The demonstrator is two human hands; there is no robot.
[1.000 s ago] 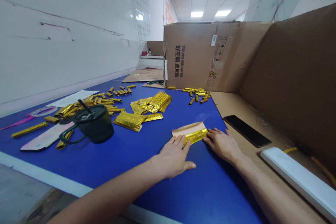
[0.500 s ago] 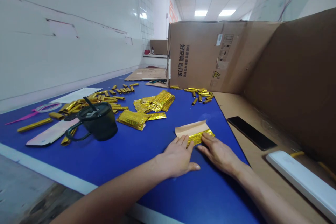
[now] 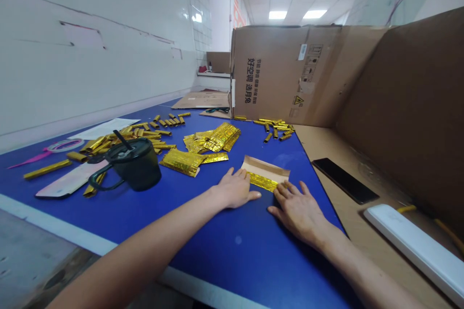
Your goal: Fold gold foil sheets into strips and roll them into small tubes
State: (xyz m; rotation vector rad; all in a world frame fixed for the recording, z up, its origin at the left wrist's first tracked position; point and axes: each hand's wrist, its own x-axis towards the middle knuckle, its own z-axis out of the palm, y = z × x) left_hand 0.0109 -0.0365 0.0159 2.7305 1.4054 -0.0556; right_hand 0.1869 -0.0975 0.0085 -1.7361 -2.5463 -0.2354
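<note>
A brown paper sheet (image 3: 266, 166) lies on the blue table (image 3: 232, 246) with a gold foil strip (image 3: 261, 181) along its near edge. My left hand (image 3: 235, 188) rests flat on the strip's left end, fingers stretched out. My right hand (image 3: 295, 207) lies flat at the strip's right end, fingers spread and fingertips touching the foil. Neither hand grips anything.
A black lidded cup with a straw (image 3: 132, 166) stands to the left. Piles of flat gold foil pieces (image 3: 210, 145) and several rolled gold tubes (image 3: 123, 137) lie behind. A large cardboard box (image 3: 286, 77) stands at the back. A black phone (image 3: 344, 180) and a white bar (image 3: 413, 246) lie on the right.
The paper and foil strip have turned so the strip now slopes down to the right. My left hand moved up and left along it; my right hand slid back toward me.
</note>
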